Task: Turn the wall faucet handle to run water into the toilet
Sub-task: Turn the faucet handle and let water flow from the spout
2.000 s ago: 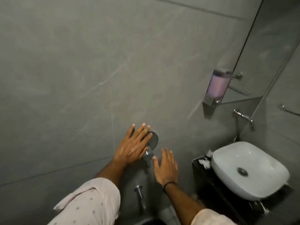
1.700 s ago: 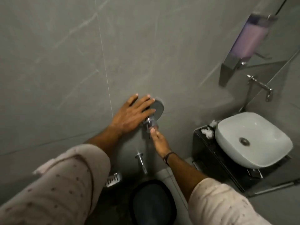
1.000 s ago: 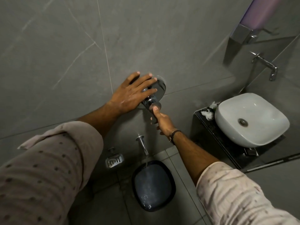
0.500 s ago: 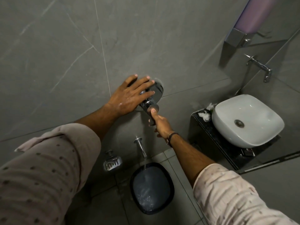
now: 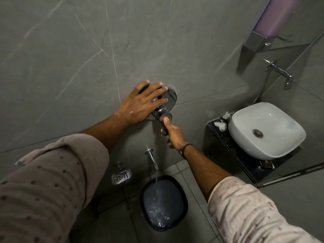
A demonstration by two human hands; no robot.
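Pressing flat against the grey wall, left hand point(image 5: 140, 106) with fingers spread and lying over the round chrome plate of the wall faucet handle point(image 5: 162, 115). Gripping that handle from just below, right hand point(image 5: 173, 135) with thumb resting on the knob's end and fingers curled under it. Pouring from the spout point(image 5: 152, 159) below the handle, water point(image 5: 156, 179) falling into the dark toilet point(image 5: 164, 202) on the floor beneath.
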